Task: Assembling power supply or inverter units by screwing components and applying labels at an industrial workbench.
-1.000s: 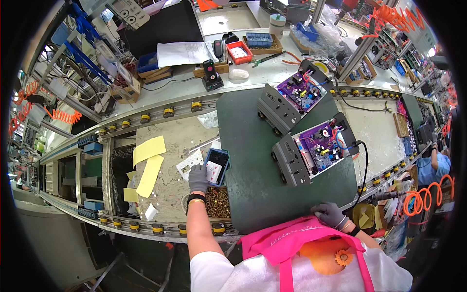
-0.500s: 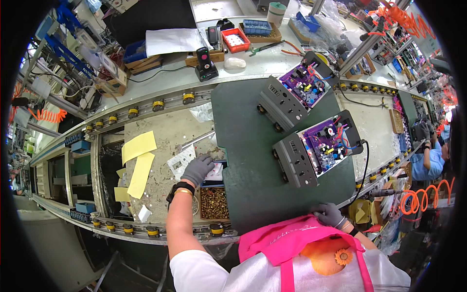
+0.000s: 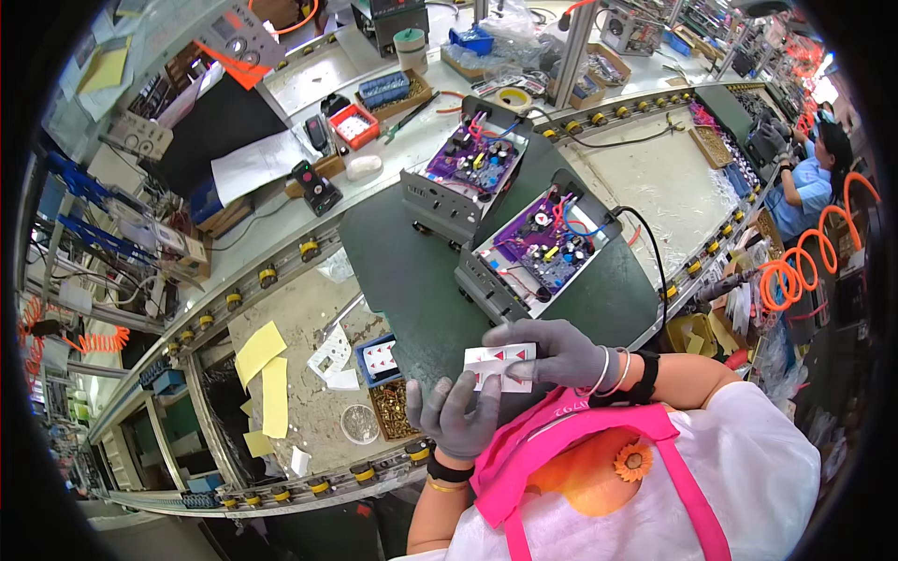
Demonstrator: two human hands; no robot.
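A small white sticker sheet [image 3: 486, 356] with red triangles is held up over the near edge of the green mat [image 3: 402, 309]. My gloved right hand [image 3: 561, 353] grips its right side, thumb across the front. At its lower left, my gloved left hand [image 3: 454, 421] has its thumb on the sheet, the other fingers spread upward. Beyond the hands stand two grey device housings with their tops off. The nearer device [image 3: 538, 248] and the farther device [image 3: 468, 168] both show purple circuit boards and wires.
Left of the mat, a blue tray [image 3: 360, 351] holds more sticker sheets, beside a box of brass-coloured screws [image 3: 393, 411]. Yellow paper strips [image 3: 274, 397] lie farther left. A black cable [image 3: 662, 271] runs from the nearer device. A co-worker [image 3: 809, 182] sits at far right.
My left hand has come from the tray to the front of my body with a sticker sheet. My right hand has risen from the apron to grip it. The view has shifted.
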